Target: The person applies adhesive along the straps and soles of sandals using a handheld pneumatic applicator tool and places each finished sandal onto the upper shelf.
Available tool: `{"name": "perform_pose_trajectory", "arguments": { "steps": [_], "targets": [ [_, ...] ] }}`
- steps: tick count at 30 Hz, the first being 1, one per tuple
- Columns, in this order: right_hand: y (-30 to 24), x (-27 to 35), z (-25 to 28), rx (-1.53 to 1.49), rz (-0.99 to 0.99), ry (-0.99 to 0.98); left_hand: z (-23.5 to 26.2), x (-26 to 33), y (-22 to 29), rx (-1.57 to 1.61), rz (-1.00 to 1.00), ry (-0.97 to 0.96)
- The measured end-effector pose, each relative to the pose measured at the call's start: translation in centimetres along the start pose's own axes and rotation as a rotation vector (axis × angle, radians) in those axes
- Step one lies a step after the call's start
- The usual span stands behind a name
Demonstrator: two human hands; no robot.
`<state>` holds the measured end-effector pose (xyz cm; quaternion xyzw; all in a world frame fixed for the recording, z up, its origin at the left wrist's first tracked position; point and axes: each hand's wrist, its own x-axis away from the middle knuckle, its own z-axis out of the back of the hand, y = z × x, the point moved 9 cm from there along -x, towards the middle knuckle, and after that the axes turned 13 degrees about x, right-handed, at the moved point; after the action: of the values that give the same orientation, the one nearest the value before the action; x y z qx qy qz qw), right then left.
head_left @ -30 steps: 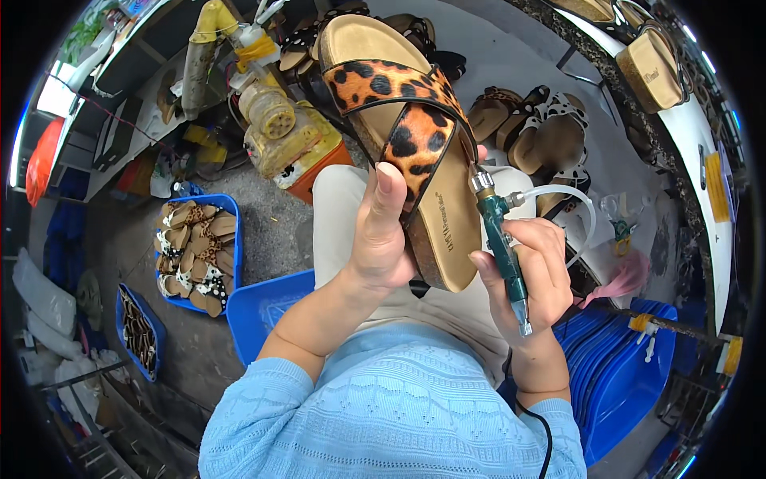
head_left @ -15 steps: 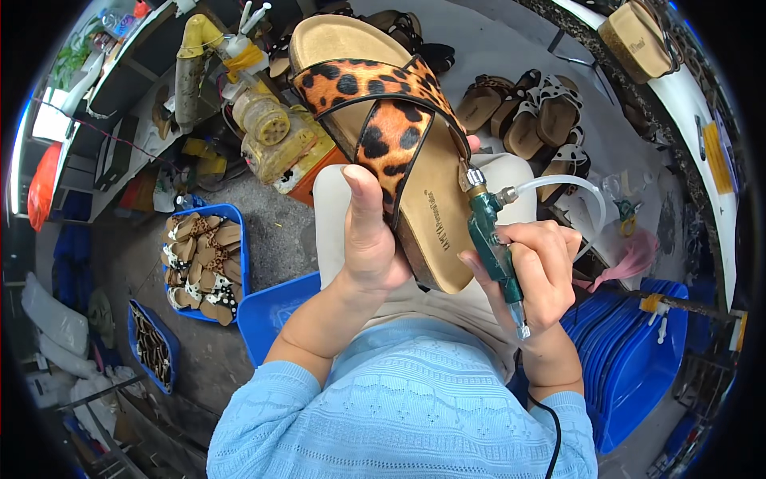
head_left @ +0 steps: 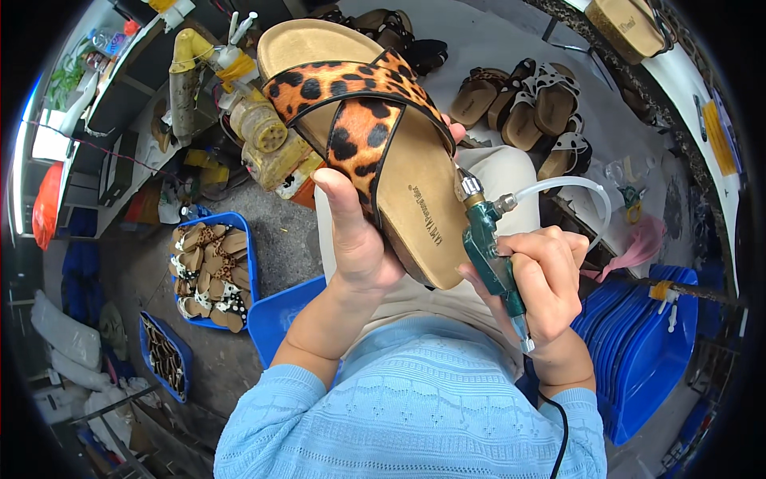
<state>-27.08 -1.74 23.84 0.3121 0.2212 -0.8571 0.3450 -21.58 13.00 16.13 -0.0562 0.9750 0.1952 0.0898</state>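
Note:
A leopard-print sandal (head_left: 427, 199) with crossed straps and a tan footbed is held up before me, its toe pointing to the far left. My left hand (head_left: 363, 247) grips it from the left side, thumb upright beside the straps, with fingertips showing at the far right edge. In my right hand (head_left: 546, 279) is a green pen-shaped air tool (head_left: 485, 239) with a metal nozzle and a clear hose (head_left: 562, 183). The nozzle tip is close to the right end of the strap, by the sole's edge; whether it touches cannot be made out.
Several sandals (head_left: 523, 128) stand on the grey surface ahead. A blue bin of sandals (head_left: 254, 263) and a smaller blue basket (head_left: 185, 363) are on the floor at left. Stacked blue bins (head_left: 638, 359) stand at right. A yellow-stained machine (head_left: 267, 136) is at far left.
The sandal has shifted left, with my left hand moving along slightly. The air tool's nozzle has moved a little left and stays near the strap's end. The whole view has shifted a bit.

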Motion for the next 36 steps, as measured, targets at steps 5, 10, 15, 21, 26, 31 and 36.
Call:
{"name": "perform_pose_trajectory", "arguments": {
  "steps": [5, 10, 15, 21, 26, 31, 36],
  "targets": [
    [0.1, 0.2, 0.1, -0.007, -0.001, -0.002, 0.0, -0.1, -0.1, 0.019, 0.016, -0.016],
    [1.2, 0.2, 0.3, -0.085, -0.025, -0.048, 0.3, -0.1, 0.1, 0.110, 0.026, 0.024],
    [6.3, 2.0, -2.5, -0.657, -0.588, -0.149, 0.3, 0.5, -0.4, 0.415, 0.101, -0.121],
    [2.9, 2.3, 2.0, -0.421, -0.127, -0.008, 3.6, -1.4, 1.6, 0.274, -0.019, 0.025],
    [0.2, 0.3, 1.0, -0.403, 0.032, -0.010, 3.4, -1.0, -0.2, 0.115, 0.049, 0.145],
    [-1.4, -0.3, -0.3, -0.416, 0.097, 0.100, 0.6, -1.0, -1.8, 0.236, 0.152, -0.016],
    [-1.6, -0.5, -0.6, -0.405, 0.067, 0.161, -1.5, -1.3, -2.3, 0.419, 0.167, -0.141]
  ]
}}
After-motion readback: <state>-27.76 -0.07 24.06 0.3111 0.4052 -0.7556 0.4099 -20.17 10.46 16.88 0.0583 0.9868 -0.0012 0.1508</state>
